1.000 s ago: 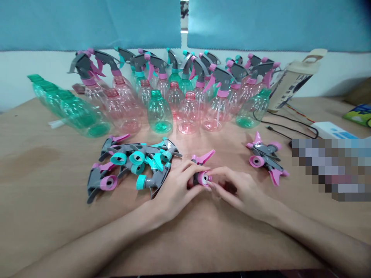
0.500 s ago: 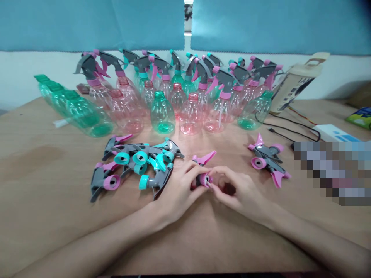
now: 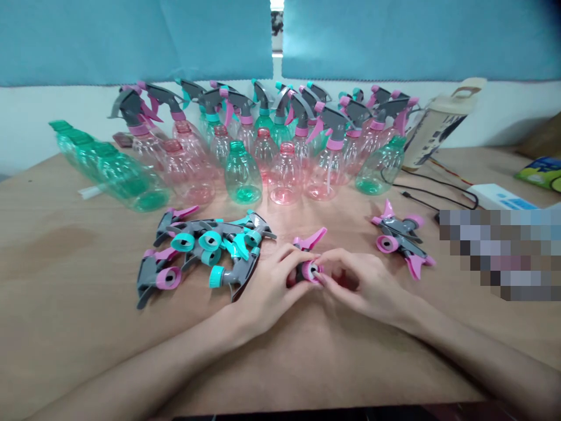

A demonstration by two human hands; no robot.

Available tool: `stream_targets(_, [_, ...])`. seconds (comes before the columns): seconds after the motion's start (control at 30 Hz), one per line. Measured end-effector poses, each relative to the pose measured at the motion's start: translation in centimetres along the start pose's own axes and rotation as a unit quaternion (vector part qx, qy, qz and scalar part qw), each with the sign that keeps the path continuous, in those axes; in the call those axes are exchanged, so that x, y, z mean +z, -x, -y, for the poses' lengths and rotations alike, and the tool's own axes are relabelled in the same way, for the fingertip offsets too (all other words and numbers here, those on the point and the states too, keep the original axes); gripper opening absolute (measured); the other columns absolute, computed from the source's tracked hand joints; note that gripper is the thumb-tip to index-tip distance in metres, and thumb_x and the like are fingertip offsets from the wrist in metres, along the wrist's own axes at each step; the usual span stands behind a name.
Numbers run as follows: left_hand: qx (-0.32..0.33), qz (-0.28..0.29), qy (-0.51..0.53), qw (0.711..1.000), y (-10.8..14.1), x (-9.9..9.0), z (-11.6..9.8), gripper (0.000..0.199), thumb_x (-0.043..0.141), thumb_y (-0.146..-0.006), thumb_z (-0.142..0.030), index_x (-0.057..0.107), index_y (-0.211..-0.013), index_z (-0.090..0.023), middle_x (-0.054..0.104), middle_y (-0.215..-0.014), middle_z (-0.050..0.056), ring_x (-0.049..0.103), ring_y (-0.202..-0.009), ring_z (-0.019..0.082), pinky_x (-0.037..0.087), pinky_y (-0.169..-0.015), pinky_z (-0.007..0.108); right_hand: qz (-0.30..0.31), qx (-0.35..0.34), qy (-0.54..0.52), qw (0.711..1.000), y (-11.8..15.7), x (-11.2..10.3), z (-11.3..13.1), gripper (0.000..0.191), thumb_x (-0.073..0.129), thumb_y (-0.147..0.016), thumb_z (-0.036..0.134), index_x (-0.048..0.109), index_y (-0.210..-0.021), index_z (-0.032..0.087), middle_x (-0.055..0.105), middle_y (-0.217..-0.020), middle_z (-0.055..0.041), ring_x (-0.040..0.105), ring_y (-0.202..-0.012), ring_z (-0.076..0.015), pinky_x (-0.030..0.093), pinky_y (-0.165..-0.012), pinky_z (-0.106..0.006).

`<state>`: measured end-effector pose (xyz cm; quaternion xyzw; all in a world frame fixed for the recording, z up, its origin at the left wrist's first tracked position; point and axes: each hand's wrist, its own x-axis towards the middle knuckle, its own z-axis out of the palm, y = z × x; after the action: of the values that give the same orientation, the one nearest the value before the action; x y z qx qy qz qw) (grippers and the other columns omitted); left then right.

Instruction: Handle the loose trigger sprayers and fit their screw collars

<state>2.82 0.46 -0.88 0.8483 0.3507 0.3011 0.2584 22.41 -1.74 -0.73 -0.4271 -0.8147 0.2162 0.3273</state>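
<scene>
Head view: at the middle of the table (image 3: 280, 374), the left hand (image 3: 272, 283) clasps a spray head (image 3: 301, 272); the right hand (image 3: 370, 283) pinches its pink collar (image 3: 308, 270). Room spreads between the forearms (image 3: 175, 354) to the front edge; bottles (image 3: 284, 184) stand toward the back.

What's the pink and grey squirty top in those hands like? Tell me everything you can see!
It's a spray head that looks like plastic, with a dark grey neck, a pink trigger poking out past the fingers, and a round pink collar. Inside the collar there's something pale with a dark hole. It's tipped sideways, open end towards the right hand. The left hand holds it; right fingertips are at the rim. The rest is hidden.
</scene>
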Motion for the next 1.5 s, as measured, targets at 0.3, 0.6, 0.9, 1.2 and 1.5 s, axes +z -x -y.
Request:
stream_targets(0.3, [0.033,0.001,-0.002,0.999,0.1,-0.1,0.1,0.027,0.063,-0.082,-0.018,0.057,-0.108,-0.020,0.057,-0.091,0.001,0.051,-0.066,0.010,0.044,-0.061,0.023,0.019,0.019,-0.011,1.000,0.0,-0.3,0.0,0.017,0.061,-0.082,0.027,0.060,-0.098,0.020,0.055,-0.056,0.0061,0.048,-0.047,-0.0071,0.036,-0.048,-0.019])
stream_targets(0.6, [0.039,-0.008,-0.005,0.999,0.2,0.2,0.2,0.028,0.060,-0.084,-0.018,0.056,-0.112,-0.019,0.058,-0.097,0.004,0.057,-0.075,0.013,0.050,-0.067,0.027,-0.075,0.045,0.002,0.996,0.2,0.9,0.8,0.008,0.058,-0.084,0.024,0.062,-0.089,0.020,0.055,-0.055,0.0054,0.048,-0.045,-0.0070,0.038,-0.046,-0.019])
stream_targets(0.9, [0.018,-0.024,-0.014,0.999,0.1,-0.1,0.1,0.030,0.063,-0.083,-0.021,0.057,-0.112,-0.022,0.060,-0.097,0.003,0.057,-0.083,0.016,0.048,-0.078,0.032,0.004,0.045,-0.084,0.995,-0.3,0.0,-0.4,0.013,0.059,-0.083,0.026,0.063,-0.094,0.019,0.058,-0.060,0.0042,0.048,-0.047,-0.0065,0.038,-0.044,-0.017])
stream_targets(1.2, [0.043,0.008,-0.032,0.999,0.0,0.0,0.3,0.029,0.058,-0.087,-0.023,0.054,-0.116,-0.021,0.059,-0.104,0.005,0.058,-0.084,0.017,0.051,-0.073,0.031,-0.006,0.040,-0.030,0.999,-0.4,0.0,0.3,0.013,0.061,-0.081,0.022,0.063,-0.093,0.019,0.058,-0.060,0.0042,0.051,-0.050,-0.0074,0.040,-0.046,-0.017])
stream_targets(1.5, [0.047,0.025,-0.014,0.998,-0.2,0.2,-0.2,0.031,0.056,-0.087,-0.016,0.052,-0.117,-0.021,0.058,-0.106,0.004,0.058,-0.090,0.017,0.050,-0.078,0.030,-0.090,0.037,-0.023,0.995,0.2,1.1,0.6,0.010,0.056,-0.083,0.022,0.065,-0.085,0.017,0.057,-0.055,0.0035,0.049,-0.047,-0.0080,0.040,-0.045,-0.019])
